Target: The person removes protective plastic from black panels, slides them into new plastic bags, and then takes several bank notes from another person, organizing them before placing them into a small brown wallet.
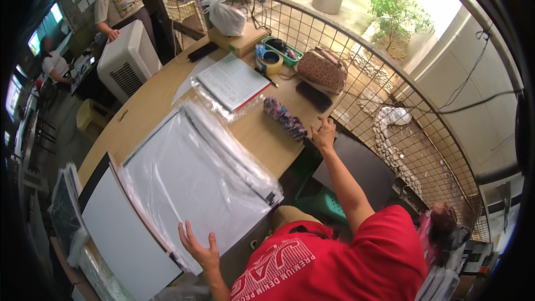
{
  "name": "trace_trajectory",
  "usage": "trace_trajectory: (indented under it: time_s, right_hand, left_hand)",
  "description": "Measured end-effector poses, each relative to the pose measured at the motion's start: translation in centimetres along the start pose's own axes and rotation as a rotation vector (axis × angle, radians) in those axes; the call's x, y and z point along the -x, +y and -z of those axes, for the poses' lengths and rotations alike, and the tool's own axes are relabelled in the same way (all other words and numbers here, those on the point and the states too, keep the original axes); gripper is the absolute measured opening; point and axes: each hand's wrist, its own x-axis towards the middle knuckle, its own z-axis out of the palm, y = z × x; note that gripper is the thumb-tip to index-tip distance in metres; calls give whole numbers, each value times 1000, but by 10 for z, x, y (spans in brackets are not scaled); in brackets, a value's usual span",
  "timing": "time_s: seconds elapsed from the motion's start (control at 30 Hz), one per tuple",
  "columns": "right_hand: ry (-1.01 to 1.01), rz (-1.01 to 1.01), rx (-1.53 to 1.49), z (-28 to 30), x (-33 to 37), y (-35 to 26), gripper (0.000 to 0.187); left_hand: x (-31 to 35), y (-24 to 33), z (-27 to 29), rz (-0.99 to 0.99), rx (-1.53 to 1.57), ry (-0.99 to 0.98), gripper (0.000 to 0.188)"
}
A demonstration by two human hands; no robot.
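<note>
My left hand (200, 248) is open, fingers spread, at the near edge of a stack of flat sheets in clear plastic (189, 178). Whether its fingertips touch the plastic I cannot tell. My right hand (324, 134) is at the table's right edge, fingers apart and a little bent, with nothing seen in it. Just left of it lies a folded umbrella (284, 118) with a dark floral pattern. Beyond that hand are a dark phone (314, 96) and a patterned pink-brown pouch (322, 71). Left of the plastic-wrapped stack lies a large pale board (125, 228).
A spiral notebook (233, 81), a tape roll (270, 62), a green basket (290, 50) and a box (239, 42) topped by a white bag (225, 17) crowd the table's far side. Wire fencing (362, 50) runs along the right. Another person (125, 0) stands by an air cooler (128, 58).
</note>
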Motion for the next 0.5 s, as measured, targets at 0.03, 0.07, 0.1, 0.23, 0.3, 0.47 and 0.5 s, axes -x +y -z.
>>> trace_trajectory:
  time_s: [0.03, 0.07, 0.1, 0.23, 0.3, 0.47, 0.5]
  right_hand:
    - [30, -28, -3, -6, -19, 12, 47]
    - [40, 28, 54, -12, -41, 30, 61]
    - [13, 9, 90, -19, -62, 45, 66]
    - [-43, 22, 234, -42, -127, 74, 88]
    - [11, 105, 285, -50, -134, 76, 91]
    - [-313, -74, 237, -45, -117, 37, 103]
    - [-301, -36, 274, -54, -120, 44, 104]
  left_hand:
    - [-12, 11, -11, 0, 39, 27, 73]
    - [-25, 21, -21, -1, 78, 14, 73]
    - [-38, 33, -31, -13, 102, -5, 73]
    - [-69, 67, -63, -51, 156, -70, 73]
    - [-76, 72, -72, -64, 153, -85, 73]
    - [-78, 65, -70, 7, 94, -47, 74]
    - [-78, 65, -70, 18, 105, -43, 74]
